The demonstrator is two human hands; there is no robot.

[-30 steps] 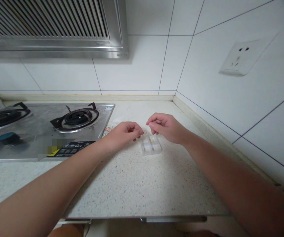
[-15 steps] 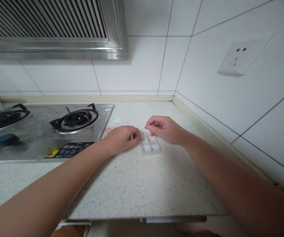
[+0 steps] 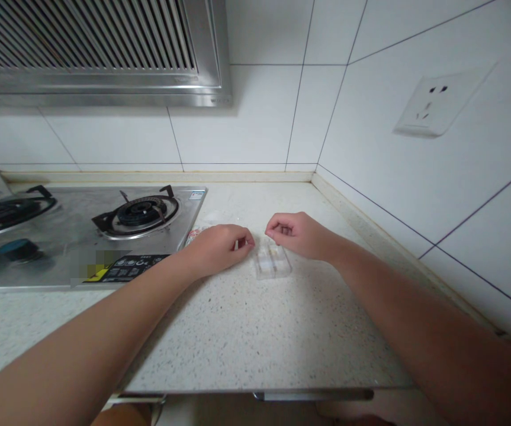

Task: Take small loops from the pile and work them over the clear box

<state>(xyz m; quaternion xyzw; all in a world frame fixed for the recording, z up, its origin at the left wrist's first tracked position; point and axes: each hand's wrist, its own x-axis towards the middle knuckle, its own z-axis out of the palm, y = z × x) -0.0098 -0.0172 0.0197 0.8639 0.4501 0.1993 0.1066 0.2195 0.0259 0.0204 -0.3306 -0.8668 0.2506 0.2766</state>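
A small clear plastic box (image 3: 273,261) with compartments lies on the speckled countertop (image 3: 255,337). My left hand (image 3: 219,245) rests on the counter just left of the box, its fingers curled and pinched together. My right hand (image 3: 297,234) hovers at the box's far edge, fingers curled in a pinch. What either hand holds, if anything, is too small to make out. A patterned wrapper (image 3: 194,234) peeks out behind my left hand.
A steel gas hob (image 3: 82,236) with two burners lies at the left, under a range hood (image 3: 99,53). Tiled walls meet in a corner behind the counter. A white wall socket (image 3: 437,103) sits on the right wall. A drawer handle (image 3: 312,394) runs under the counter edge.
My right hand has sunk slightly toward the box and curled tighter. My left hand has drawn a little left, away from the right hand.
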